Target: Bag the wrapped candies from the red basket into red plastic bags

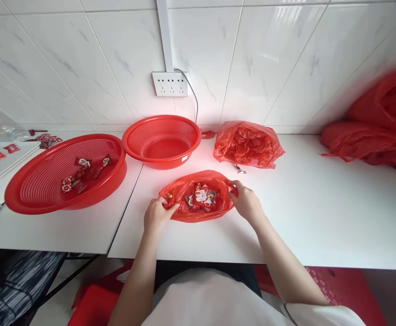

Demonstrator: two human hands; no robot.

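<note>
A red plastic bag (198, 218) lies on the white table in front of me with its mouth spread wide. Inside it are several small wrapped packets, with a red and white printed packet (205, 196) on top. My left hand (157, 213) pinches the bag's left rim between thumb and fingers. At the opposite end, my right hand (247, 200) grips the right rim, its fingertips partly hidden by the red film.
Left of the bag stand a red basket (41, 174) holding several packets and a red basket (162, 149) with nothing in it. Behind are a bag of crumpled red plastic (248, 145) and a small wrapper (240, 170). Red bags (364, 140) lie far right; a person sits far left.
</note>
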